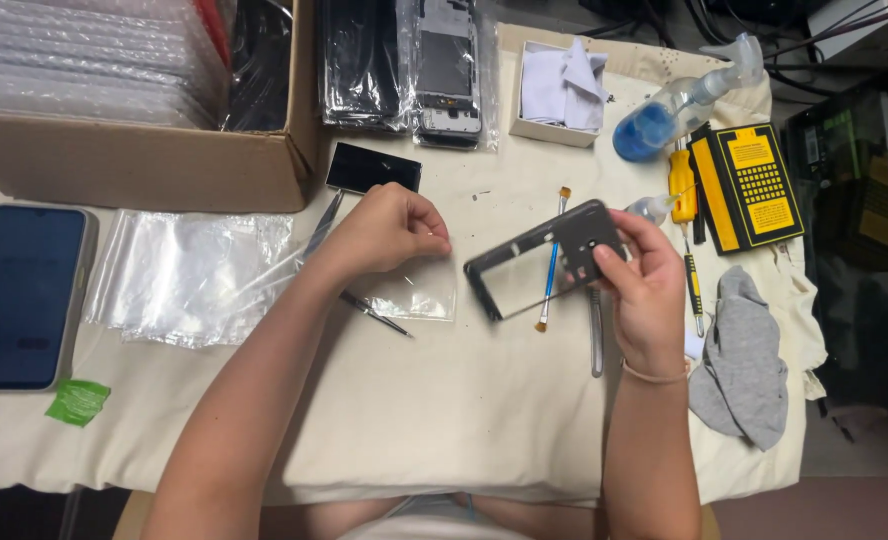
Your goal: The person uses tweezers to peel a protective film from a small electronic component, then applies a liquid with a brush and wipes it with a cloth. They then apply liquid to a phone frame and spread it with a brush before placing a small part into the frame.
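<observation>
The right hand (pixel 644 290) holds a dark phone frame (pixel 549 258) up over the table (pixel 444 400). The frame is an empty black rectangle with a hole in the middle, and it is tilted. The fingers (pixel 619 268) of this hand are closed on its right end, with the thumb on top. A thin band is on the right wrist.

The left hand (pixel 389 228) rests on the table, left of the frame and apart from it. Its fingers are curled shut and pinch the top edge of a small clear plastic bag (pixel 414 292) that lies flat on the cloth.

Under the frame lies a thin blue brush (pixel 552 262) with a yellow tip. A grey metal tool (pixel 596 335) lies just beside it. Black tweezers (pixel 374 313) stick out from under the left arm. A small black screen piece (pixel 373 167) lies just above the left hand.

More clear bags (pixel 194 275) are piled to the left. A phone with a dark blue screen (pixel 22 295) is at the far left, with a bit of green tape (pixel 78 401) below it. A cardboard box (pixel 144 160) sits at the top left.

On the right are a yellow screwdriver (pixel 686 215), a yellow and black tool case (pixel 749 185), a spray bottle with blue liquid (pixel 679 100) and a grey cloth (pixel 744 360). A small box of white wipes (pixel 559 90) is at the top.
</observation>
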